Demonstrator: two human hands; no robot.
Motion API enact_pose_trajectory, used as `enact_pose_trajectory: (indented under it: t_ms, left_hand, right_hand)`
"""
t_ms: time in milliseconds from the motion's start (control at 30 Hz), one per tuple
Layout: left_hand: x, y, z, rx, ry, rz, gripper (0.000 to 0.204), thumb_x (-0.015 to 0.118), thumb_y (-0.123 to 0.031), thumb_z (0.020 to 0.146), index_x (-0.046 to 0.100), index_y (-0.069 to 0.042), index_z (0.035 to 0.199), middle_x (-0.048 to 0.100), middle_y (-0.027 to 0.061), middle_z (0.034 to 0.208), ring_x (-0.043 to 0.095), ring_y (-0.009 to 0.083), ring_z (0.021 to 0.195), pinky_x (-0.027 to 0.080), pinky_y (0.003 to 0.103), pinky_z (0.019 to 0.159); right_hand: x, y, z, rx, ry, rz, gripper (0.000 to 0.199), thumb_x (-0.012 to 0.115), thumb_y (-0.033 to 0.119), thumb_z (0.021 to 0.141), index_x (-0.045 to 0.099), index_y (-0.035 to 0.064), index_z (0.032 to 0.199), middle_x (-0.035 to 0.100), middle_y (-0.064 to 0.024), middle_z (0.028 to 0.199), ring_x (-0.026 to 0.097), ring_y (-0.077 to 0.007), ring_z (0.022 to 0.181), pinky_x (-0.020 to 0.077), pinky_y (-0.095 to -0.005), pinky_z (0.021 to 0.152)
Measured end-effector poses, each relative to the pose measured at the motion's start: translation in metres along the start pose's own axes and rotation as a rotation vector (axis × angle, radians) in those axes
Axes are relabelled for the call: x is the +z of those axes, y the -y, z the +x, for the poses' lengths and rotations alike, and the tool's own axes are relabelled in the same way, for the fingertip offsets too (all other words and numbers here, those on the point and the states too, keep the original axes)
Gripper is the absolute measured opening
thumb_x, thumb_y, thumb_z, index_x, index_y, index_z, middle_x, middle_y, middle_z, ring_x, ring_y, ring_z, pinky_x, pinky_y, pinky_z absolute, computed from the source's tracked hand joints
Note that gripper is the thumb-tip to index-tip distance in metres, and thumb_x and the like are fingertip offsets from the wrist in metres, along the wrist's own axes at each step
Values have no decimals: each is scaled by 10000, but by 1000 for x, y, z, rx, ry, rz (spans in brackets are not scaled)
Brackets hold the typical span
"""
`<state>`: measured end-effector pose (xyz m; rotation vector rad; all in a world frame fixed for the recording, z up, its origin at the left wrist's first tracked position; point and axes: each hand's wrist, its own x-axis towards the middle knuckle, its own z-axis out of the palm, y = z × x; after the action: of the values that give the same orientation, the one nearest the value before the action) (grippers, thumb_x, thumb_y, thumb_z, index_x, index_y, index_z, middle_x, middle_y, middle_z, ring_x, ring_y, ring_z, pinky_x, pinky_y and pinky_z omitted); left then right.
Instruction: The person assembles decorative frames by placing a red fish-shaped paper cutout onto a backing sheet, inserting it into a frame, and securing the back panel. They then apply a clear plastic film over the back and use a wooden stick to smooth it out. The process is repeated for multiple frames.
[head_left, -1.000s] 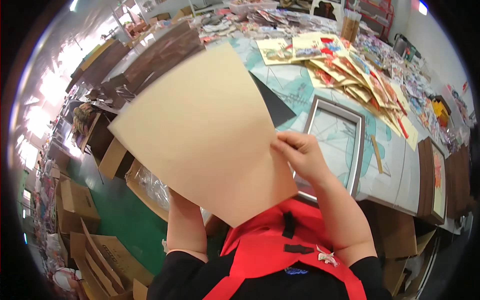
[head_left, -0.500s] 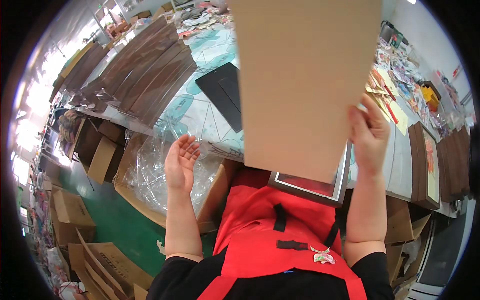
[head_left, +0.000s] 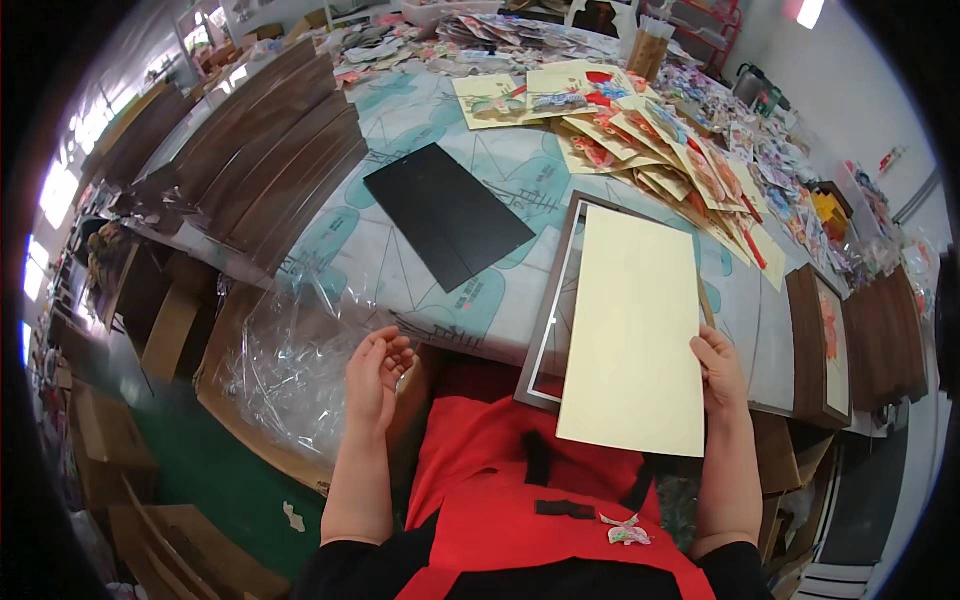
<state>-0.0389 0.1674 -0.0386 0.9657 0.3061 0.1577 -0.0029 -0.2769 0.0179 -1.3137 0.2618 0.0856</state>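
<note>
My right hand (head_left: 721, 370) grips a pale yellow rectangular board (head_left: 635, 330) by its right edge, thumb on the face turned up. Beneath the board lies a dark brown picture frame (head_left: 547, 345) with a pale inner border, reaching over the table's front edge; much of it is hidden. My left hand (head_left: 377, 372) is raised to the left of the frame, fingers loosely bent and nothing in them. A flat black panel (head_left: 450, 215) rests on the table, left of the frame.
Stacked brown frames (head_left: 250, 165) stand at the table's left, more frames (head_left: 812, 345) at the right. Pale cards with colourful cut-outs (head_left: 650, 145) are piled at the back. Below my left side sits a cardboard box (head_left: 215, 385) of crumpled clear plastic (head_left: 300, 375).
My right hand has come down with the board, which was held high with its brown face showing. Its pale yellow face shows now, over the frame. My left hand's fingers are more bent.
</note>
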Motion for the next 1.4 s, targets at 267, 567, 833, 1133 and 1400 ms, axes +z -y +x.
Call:
enact_pose_trajectory:
  t_ms: [267, 567, 833, 1133, 1400]
  left_hand:
    - [-2, 7, 4, -21, -15, 33, 222, 447, -139, 957, 531, 2, 1107, 611, 103, 947, 590, 183, 818, 498, 320, 761]
    - [-3, 16, 6, -67, -13, 6, 207, 471, -121, 947, 540, 0, 1100, 622, 99, 941, 599, 174, 821, 493, 297, 767]
    - [5, 21, 7, -76, 19, 19, 204, 479, -115, 941, 551, -5, 1097, 630, 88, 935, 605, 167, 815, 495, 289, 756]
    - [5, 24, 6, -81, 10, 33, 197, 487, -115, 939, 561, -9, 1087, 633, 84, 920, 606, 161, 811, 496, 288, 750]
    - [10, 29, 4, -119, 30, 66, 198, 483, -101, 941, 568, -10, 1095, 636, 82, 931, 605, 154, 819, 492, 279, 754]
  right_hand:
    - [13, -7, 30, -14, -43, -156, 261, 584, 85, 880, 571, -31, 1113, 568, 31, 654, 395, -6, 417, 263, -166, 373]
    - [20, -9, 35, -11, -65, -184, 273, 601, 94, 865, 581, -20, 1113, 565, 39, 620, 380, -9, 397, 246, -167, 367]
    - [18, -11, 37, -26, -62, -163, 263, 592, 89, 871, 579, -27, 1107, 570, 34, 636, 382, -11, 400, 255, -165, 369]
    - [21, -9, 37, -12, -61, -192, 284, 605, 91, 860, 575, -37, 1112, 566, 23, 628, 385, -16, 410, 250, -178, 373]
    - [32, -4, 31, -54, -105, -371, 368, 600, 77, 835, 540, -83, 1161, 533, 26, 598, 388, -25, 406, 254, -194, 367]
